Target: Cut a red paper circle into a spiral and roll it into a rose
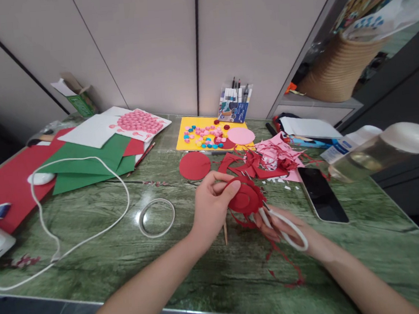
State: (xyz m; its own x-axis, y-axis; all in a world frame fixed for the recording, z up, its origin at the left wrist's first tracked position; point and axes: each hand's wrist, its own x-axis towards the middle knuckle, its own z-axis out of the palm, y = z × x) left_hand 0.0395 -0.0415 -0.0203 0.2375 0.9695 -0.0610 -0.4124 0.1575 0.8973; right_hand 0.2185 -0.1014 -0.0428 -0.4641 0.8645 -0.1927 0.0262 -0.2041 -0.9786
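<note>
Between the thumb and fingers of my left hand (215,201) is a red paper disc (243,197), its far edge cut into a fringe. A smaller round shape shows at its centre. White-handled scissors (289,228) are gripped in my right hand (281,226), their blades against the right edge of the disc. Thin red paper strips (288,265) hang and lie below my right hand. Just beyond my left hand lies a plain red circle (194,166). Part of a wooden stick (225,232) shows under the disc.
Red and pink paper scraps (274,155) lie behind my hands. A phone (322,194) and a bottle (375,153) stand right. Yellow paper (182,139) bears small coloured pieces. A tape roll (157,218), a white cable (91,241) and green sheets (87,159) lie left.
</note>
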